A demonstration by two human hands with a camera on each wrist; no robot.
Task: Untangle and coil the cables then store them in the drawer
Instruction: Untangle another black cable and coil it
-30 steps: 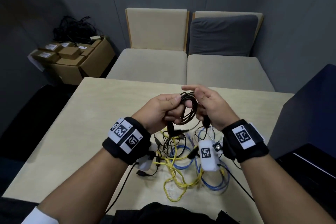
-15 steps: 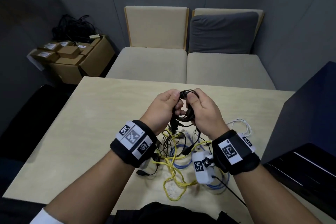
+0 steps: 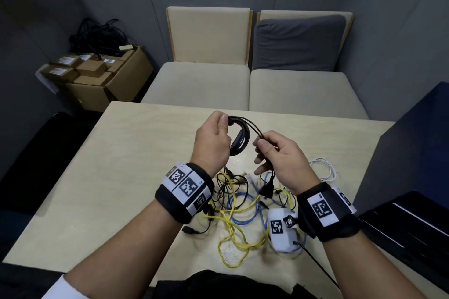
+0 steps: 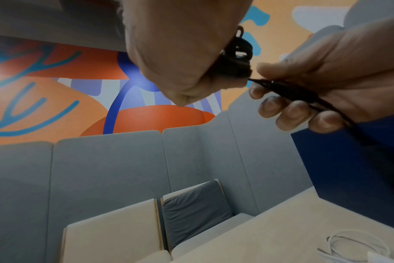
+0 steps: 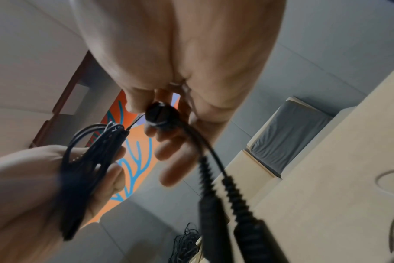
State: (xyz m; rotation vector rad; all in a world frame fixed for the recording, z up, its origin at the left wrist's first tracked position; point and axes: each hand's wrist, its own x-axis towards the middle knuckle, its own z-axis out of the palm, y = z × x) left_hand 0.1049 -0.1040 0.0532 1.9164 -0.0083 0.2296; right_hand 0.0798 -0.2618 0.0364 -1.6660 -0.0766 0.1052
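A: Why are both hands lifted above the pale wooden table (image 3: pixel 136 153) in the middle of the head view?

B: To keep the thin black cable coil (image 3: pixel 239 139) free of the tangle below. The left hand (image 3: pixel 212 143) has its fingers curled round the wound loops, holding their shape. The right hand (image 3: pixel 283 155) pinches the loose tail between thumb and fingers, so I'd judge it is about to lay on another turn; two plug ends (image 3: pixel 267 190) dangle beneath it.

A: And the rest?

B: The tangled yellow, blue and black cables (image 3: pixel 239 204) lie on the table at lower centre, not yet sorted. A white cable loop (image 3: pixel 325 170) sits apart, right of centre.

A: Any containers?

B: An open brown cardboard box (image 3: pixel 116 85) at upper left holds smaller boxes, with a heap of black wires (image 3: pixel 97 34) on top. I can't pick out a drawer in any view.
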